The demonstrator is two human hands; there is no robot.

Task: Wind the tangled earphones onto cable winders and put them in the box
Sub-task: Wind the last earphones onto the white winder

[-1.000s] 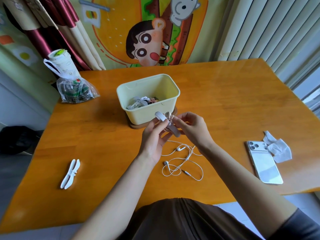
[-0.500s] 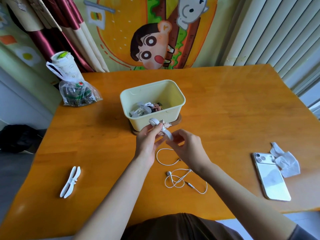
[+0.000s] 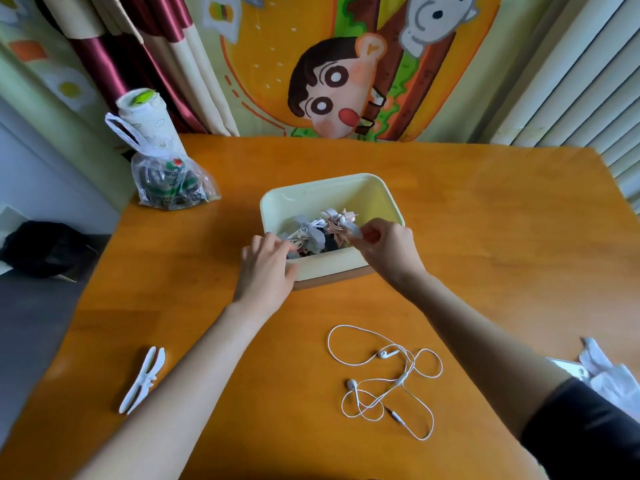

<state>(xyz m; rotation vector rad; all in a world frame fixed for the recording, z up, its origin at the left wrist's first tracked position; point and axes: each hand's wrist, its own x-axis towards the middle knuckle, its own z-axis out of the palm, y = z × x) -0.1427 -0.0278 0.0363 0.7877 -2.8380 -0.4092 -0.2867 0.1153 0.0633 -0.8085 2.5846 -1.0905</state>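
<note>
A pale yellow box (image 3: 377,192) stands mid-table with several wound earphones inside. My right hand (image 3: 388,247) reaches over the box's near right side and pinches a white cable winder wound with pinkish earphones (image 3: 337,221), held just inside the box. My left hand (image 3: 266,268) grips the box's near left corner, fingers over the rim and thumb on the front wall. A tangled pair of white earphones (image 3: 388,375) lies loose on the table in front of me. A bare white cable winder (image 3: 143,379) lies at the near left.
A clear plastic bag with a white cup (image 3: 166,174) stands at the table's far left corner. A white phone (image 3: 568,370) and a crumpled tissue (image 3: 609,375) lie at the right edge, partly behind my right arm. The orange table (image 3: 485,237) ends at a curtain behind.
Both hands moved forward from in front of the box to it. The right hand carried the wound winder over the rim; the left let go of it and took the box's corner.
</note>
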